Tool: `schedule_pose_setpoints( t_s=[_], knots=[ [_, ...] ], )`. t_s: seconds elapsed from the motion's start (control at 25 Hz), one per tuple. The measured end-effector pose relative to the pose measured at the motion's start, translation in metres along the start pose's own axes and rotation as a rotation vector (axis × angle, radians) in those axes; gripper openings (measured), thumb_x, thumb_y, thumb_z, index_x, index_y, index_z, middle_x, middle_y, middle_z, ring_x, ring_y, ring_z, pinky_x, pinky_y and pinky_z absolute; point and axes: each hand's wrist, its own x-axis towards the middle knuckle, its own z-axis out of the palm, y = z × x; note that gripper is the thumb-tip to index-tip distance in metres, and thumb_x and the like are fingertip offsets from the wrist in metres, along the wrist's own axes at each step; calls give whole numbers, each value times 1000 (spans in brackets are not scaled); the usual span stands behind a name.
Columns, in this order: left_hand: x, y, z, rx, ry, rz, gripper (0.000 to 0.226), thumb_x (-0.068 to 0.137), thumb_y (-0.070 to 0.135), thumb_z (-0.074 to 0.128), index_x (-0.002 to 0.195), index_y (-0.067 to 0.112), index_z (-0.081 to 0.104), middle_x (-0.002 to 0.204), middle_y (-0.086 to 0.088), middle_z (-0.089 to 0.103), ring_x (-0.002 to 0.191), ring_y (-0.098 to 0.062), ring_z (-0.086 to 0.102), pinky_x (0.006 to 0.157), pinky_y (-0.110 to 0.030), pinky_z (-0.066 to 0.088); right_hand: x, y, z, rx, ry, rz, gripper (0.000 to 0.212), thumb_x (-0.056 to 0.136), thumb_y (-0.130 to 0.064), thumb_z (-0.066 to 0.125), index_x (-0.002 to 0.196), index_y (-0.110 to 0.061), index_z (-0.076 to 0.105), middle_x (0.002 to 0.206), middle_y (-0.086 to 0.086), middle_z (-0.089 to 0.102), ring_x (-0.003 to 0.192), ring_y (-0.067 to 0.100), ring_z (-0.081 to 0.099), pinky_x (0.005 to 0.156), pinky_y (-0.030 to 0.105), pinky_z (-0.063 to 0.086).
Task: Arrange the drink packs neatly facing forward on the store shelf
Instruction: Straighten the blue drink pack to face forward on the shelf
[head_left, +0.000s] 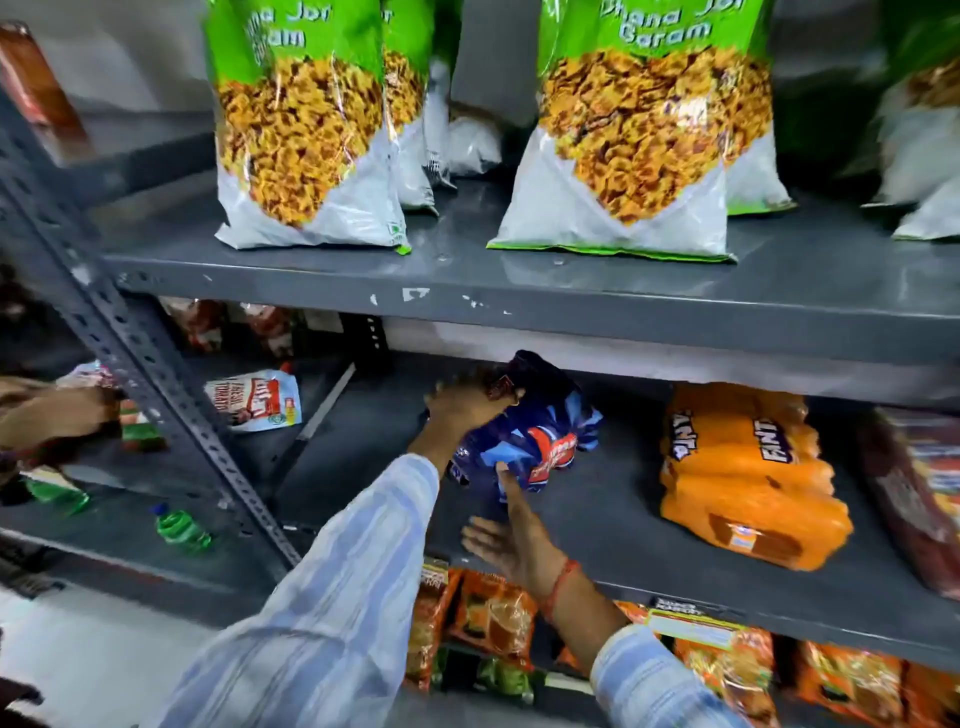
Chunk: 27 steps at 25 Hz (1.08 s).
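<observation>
A blue shrink-wrapped drink pack (540, 436) with a red label lies tilted on the middle grey shelf (597, 514). My left hand (467, 405) grips its upper left end from above. My right hand (511, 535) is spread open at the pack's near side, one fingertip touching the wrap. To the right, apart from it, an orange Fanta pack (743, 478) lies on its side, with a dark red pack (919, 493) beyond it at the frame's edge.
Green-and-white snack bags (301, 130) stand on the upper shelf. A slotted steel upright (156, 374) crosses on the left. Green bottles (182, 530) and a white tomato pouch (254, 400) lie in the left bay. Another person's hand (52, 415) reaches in there. Orange packets (493, 618) fill the lower shelf.
</observation>
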Motion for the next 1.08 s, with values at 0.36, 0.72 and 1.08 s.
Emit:
schedule_pose_setpoints(
  t_s=[0.36, 0.72, 1.08],
  knots=[
    [-41, 1, 29, -211, 107, -306, 77, 81, 66, 47, 130, 6, 40, 134, -23, 51, 123, -43, 49, 98, -48, 43, 11, -29, -34, -110, 298, -260, 38, 80, -49, 61, 96, -15, 62, 78, 6, 63, 66, 19, 58, 61, 34, 56],
    [-23, -13, 23, -565, 198, -304, 103, 69, 57, 71, 144, 4, 25, 150, -20, 35, 137, -37, 35, 113, -48, 31, 13, -86, -66, -335, 383, -366, 54, 78, -51, 65, 119, -17, 58, 113, 13, 67, 87, 26, 57, 71, 34, 47],
    [-38, -61, 37, -1068, 49, -193, 52, 77, 15, 76, 120, 3, 50, 126, -22, 61, 112, -33, 62, 98, -50, 50, 26, -101, -79, -558, 178, -748, 80, 68, -16, 80, 138, -17, 40, 134, 9, 56, 117, 24, 57, 103, 44, 45]
  ],
)
